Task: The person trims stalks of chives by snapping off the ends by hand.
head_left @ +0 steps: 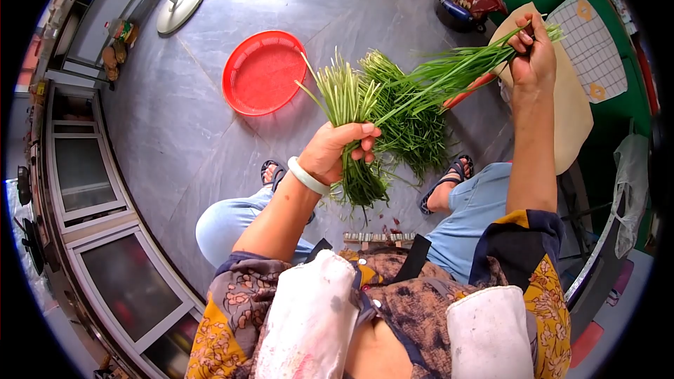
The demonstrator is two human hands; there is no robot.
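Note:
My left hand is closed around a thick bunch of garlic chives, pale stem ends up and dark green leaf tips hanging below the fist. Out at the upper right, my right hand grips a thinner bundle of long green chives. That bundle stretches slantwise between the two hands, its lower ends close to my left fingers. Beneath and behind the hands, a heap of chives lies on the grey floor. A red plastic basket sits on the floor left of the heap.
Cabinets with glazed doors line the left side. A round white stand base is at the upper left. On the right are a beige board-like sheet, a checked cloth and a hanging plastic bag. Scraps lie near my feet.

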